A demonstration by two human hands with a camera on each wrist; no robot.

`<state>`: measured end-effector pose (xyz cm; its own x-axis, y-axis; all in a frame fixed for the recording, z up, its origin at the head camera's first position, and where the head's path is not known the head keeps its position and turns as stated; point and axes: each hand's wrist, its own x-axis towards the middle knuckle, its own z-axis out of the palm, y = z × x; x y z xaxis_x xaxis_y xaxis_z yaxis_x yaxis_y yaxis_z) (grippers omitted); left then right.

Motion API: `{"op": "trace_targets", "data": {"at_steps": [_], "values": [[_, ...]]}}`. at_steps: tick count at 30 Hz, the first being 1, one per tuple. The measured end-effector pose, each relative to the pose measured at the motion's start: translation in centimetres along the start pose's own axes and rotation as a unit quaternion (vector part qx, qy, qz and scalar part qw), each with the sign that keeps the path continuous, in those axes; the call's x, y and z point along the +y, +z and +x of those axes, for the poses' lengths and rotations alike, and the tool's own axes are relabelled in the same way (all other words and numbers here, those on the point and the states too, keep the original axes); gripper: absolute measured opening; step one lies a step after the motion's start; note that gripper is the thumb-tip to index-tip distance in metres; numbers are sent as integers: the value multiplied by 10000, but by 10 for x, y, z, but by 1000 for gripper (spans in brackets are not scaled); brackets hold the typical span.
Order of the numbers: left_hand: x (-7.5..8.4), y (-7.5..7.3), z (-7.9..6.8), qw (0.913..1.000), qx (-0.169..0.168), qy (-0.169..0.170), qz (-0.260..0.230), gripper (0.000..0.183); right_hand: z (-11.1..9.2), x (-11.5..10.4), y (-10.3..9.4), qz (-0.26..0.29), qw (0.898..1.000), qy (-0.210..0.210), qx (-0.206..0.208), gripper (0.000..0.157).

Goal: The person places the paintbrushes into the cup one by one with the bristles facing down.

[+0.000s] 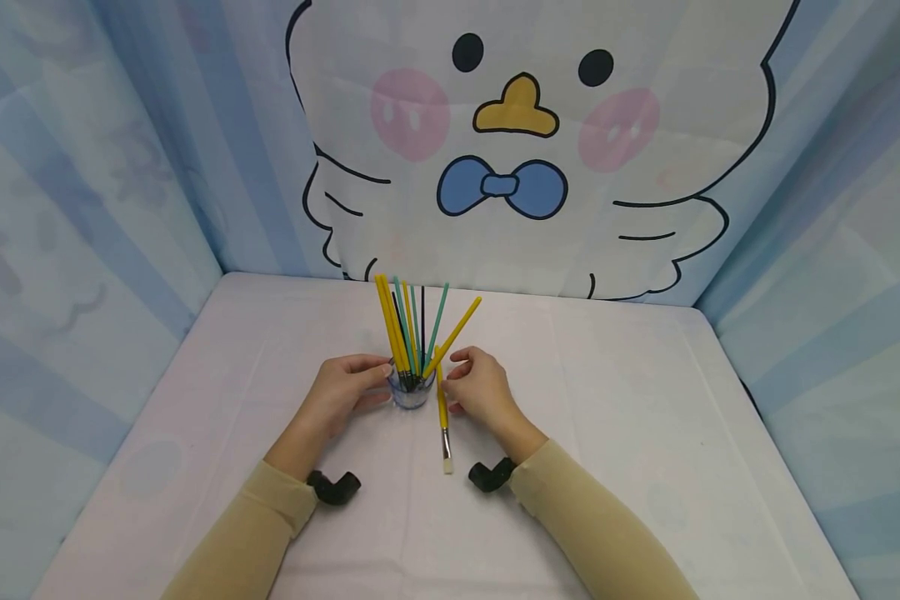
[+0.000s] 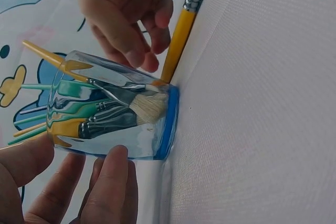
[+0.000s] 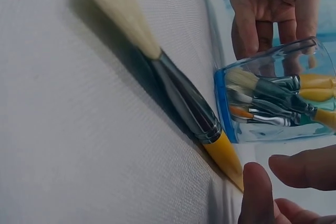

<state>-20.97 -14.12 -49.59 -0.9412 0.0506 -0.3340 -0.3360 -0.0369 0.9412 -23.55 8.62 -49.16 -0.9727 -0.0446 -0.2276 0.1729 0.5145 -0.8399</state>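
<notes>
A clear cup (image 1: 410,398) with a blue base stands on the table, holding several paintbrushes (image 2: 110,114) bristles down, their yellow, green and dark handles fanning out above the rim. My left hand (image 1: 348,385) is at the cup's left side, fingertips against its wall. To the right of the cup, a single yellow-handled paintbrush (image 3: 184,98) lies on the table, pale bristles toward me. My right hand (image 1: 482,386) is beside that brush's handle, fingers loosely bent and thumb and forefinger apart, as the right wrist view shows.
A pale cloth covers the table (image 1: 607,467). Behind it hangs a curtain (image 1: 510,250) printed with a cartoon bird, and striped blue curtains (image 1: 75,208) close in both sides. A dark curved piece (image 1: 335,488) sits at each wrist by the sleeve.
</notes>
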Motion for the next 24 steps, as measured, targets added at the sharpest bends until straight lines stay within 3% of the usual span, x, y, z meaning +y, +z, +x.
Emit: {"op": "trace_targets", "data": {"at_steps": [8, 24], "values": [[0, 1, 0, 10000, 13, -13, 0, 38, 1, 1, 5, -367, 9991, 162, -104, 45], [-1, 0, 1, 10000, 13, 4, -12, 38, 1, 1, 12, -1389, 9902, -175, -4, 45]]}}
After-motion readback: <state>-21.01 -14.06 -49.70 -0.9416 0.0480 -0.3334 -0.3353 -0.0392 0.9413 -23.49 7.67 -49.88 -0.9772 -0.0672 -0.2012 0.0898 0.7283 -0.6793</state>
